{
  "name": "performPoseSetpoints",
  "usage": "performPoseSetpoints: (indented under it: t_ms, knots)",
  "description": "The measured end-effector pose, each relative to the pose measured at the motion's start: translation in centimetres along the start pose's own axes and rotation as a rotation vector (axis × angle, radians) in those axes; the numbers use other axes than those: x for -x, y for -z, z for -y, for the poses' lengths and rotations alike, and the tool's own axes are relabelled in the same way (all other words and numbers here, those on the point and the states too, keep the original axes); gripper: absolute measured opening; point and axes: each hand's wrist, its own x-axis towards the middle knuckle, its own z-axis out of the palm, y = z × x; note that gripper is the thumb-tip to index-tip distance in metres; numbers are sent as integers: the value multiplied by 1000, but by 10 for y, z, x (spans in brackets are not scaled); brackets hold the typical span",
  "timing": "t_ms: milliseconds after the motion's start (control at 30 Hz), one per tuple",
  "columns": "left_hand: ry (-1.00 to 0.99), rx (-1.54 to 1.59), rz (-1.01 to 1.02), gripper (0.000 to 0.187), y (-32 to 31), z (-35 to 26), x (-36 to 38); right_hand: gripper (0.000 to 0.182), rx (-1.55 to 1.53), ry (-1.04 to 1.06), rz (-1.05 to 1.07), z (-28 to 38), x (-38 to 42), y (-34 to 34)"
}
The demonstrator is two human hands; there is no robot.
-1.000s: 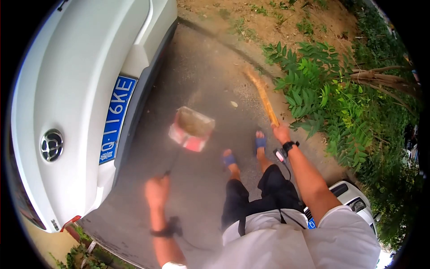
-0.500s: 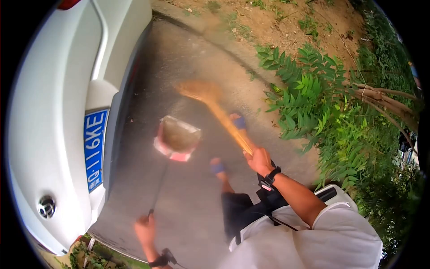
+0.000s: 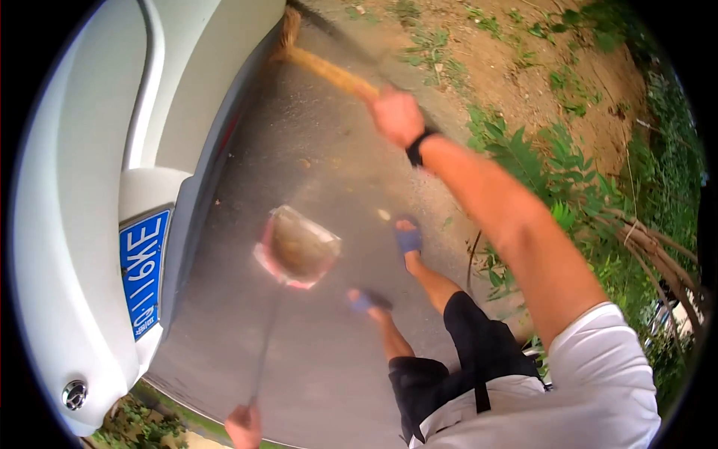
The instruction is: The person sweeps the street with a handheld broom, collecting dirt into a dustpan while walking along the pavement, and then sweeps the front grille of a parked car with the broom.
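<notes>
My right hand [image 3: 398, 117], a black band on its wrist, is wrapped round the handle of a straw broom [image 3: 329, 71]. The arm reaches far forward, and the bristles sit low by the car's bumper at the top. At the bottom left, my left hand [image 3: 244, 426] grips the end of a long thin handle, slightly blurred. That handle runs up to a red and white dustpan [image 3: 329, 243] on the pavement, with brownish matter inside. The dustpan lies between the car and my feet, apart from the broom.
A white car [image 3: 82, 202] with a blue licence plate [image 3: 143, 269] stands along the left. My feet, in blue slippers [image 3: 408, 239], are on the grey pavement [image 3: 321, 337]. Bare soil [image 3: 538, 67] and leafy plants [image 3: 531, 161] border the right.
My right hand has swung the broom forward, up and left, towards the car's bumper. The left hand has dropped lower in view; the dustpan appears slightly lower.
</notes>
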Motion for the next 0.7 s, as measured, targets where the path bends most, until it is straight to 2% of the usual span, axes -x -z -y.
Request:
performPoseSetpoints:
  t_ms: [33,100,133,167,267,300,400,467,500,533,567,633,667,700]
  knots:
    - [-7,0,-7,38,-2,8,0,47,34,24,5,-4,-38,-2]
    - [0,-173,143,24,9,14,0,43,77,45,7,-7,-109,6]
    - [3,-258,223,24,9,20,-1,44,89,45,6,-7,-140,10]
    - [-134,-141,84,39,0,32,2,40,47,42,7,-9,-168,5]
    - [-195,-81,-10,41,-2,4,-3,31,-78,18,104,-3,-214,-23]
    - [-161,-82,42,42,0,5,-4,28,-120,4,155,-3,-220,-31]
    - [-137,-190,88,43,-3,27,4,36,-170,76,137,-28,-200,-78]
    - [-196,-279,82,42,-1,33,3,32,-424,-55,361,-25,-137,-4]
    - [-199,-310,94,42,0,35,1,33,-514,-18,402,-42,-109,18]
    - [-202,-345,109,42,2,35,1,36,-622,-204,598,-42,-78,67]
    - [-233,-352,68,44,2,33,0,39,-640,-118,488,-49,-45,98]
    - [-151,-284,100,41,4,26,-1,52,-581,-91,475,-73,7,123]
    - [-107,-252,116,40,5,22,0,47,-547,-13,337,-78,31,130]
    - [117,-14,5,36,1,-8,-1,48,-530,-42,357,-80,38,137]
